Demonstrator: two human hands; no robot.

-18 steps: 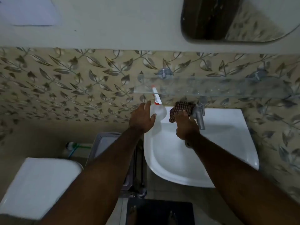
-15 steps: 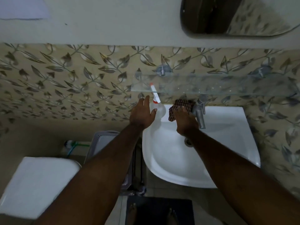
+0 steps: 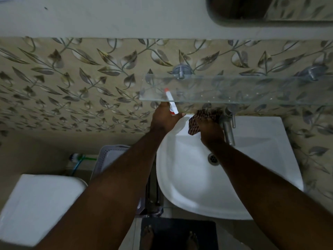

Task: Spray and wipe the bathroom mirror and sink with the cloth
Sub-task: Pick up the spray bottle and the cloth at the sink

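Observation:
The white sink point(image 3: 189, 181) is below me, and the bottom edge of the mirror point(image 3: 252, 9) shows at the top right. A white spray bottle with a red-tipped nozzle point(image 3: 171, 104) stands at the sink's back left corner. My left hand point(image 3: 162, 120) wraps around its body, which is hidden, and the nozzle sticks up past my thumb. My right hand point(image 3: 210, 131) grips a dark checked cloth point(image 3: 202, 114) on the sink's back rim, just left of the metal tap point(image 3: 228, 129).
A glass shelf point(image 3: 252, 91) juts from the leaf-patterned wall right above both hands. A white toilet tank point(image 3: 36, 204) and a grey plastic basket point(image 3: 110, 154) stand to the left. A dark mat point(image 3: 176, 231) lies under my bare feet.
My left hand has closed in on the spray bottle and now covers its body. My right hand stays on the cloth by the tap. The view has tilted down a little.

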